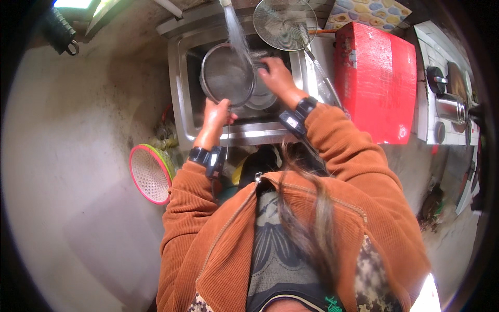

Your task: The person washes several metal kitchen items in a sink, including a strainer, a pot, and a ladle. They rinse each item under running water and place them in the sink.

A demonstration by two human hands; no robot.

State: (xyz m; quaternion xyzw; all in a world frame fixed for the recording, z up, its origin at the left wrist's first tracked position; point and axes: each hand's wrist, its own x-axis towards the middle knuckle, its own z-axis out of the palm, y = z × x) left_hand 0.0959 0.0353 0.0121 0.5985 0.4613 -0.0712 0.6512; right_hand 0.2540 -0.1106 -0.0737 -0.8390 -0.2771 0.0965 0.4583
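Note:
My left hand (219, 113) grips the handle of a round fine-mesh metal strainer (228, 76) over a stainless steel sink (180, 89). Water (236, 33) runs from a tap (225, 2) at the top onto the strainer's far right side. Just right of the strainer, my right hand (277, 78) has its fingers bent above the basin; whether it holds anything cannot be told. Beneath it, partly hidden, a round, pale vessel (262, 97) lies in the sink. A wide wire skimmer (285, 24) with a long metal handle rests across the sink's right rim.
A red box (384, 82) stands right of the sink. Beyond it are a white tiled counter (427, 50) and a shiny metal container (450, 108). A pink-rimmed plastic basket (150, 174) is beside my left forearm, near the wall (78, 128).

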